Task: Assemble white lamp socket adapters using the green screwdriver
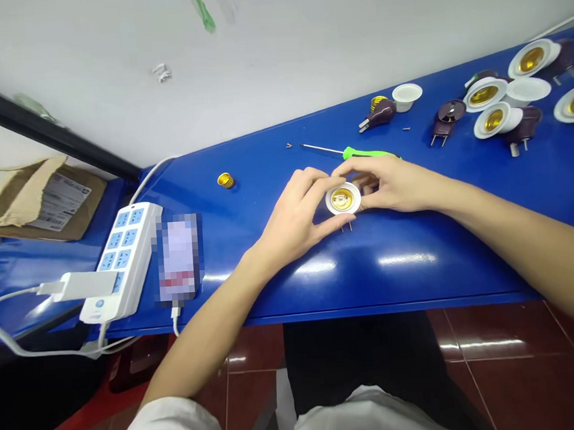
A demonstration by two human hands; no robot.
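A white plug-in lamp socket [343,200] with a gold threaded inside faces up between my hands over the blue table. My left hand [302,207] grips its left side, thumb along the lower rim and fingers at the top. From the other side, my right hand [379,182] is closed on it, with some fingertips hidden behind the socket. Metal plug pins show below the rim. Just beyond my hands lies a screwdriver [368,153] with a green and black handle, its shaft pointing left. Small screws [289,145] rest near its tip.
A loose gold threaded sleeve [226,180] stands left of my hands. Several lamp sockets [494,121] and dark plug bodies [449,119] sit at the right. On the left are a phone [180,257], a white power strip [124,257] and a cardboard box [67,199]. A wall runs behind.
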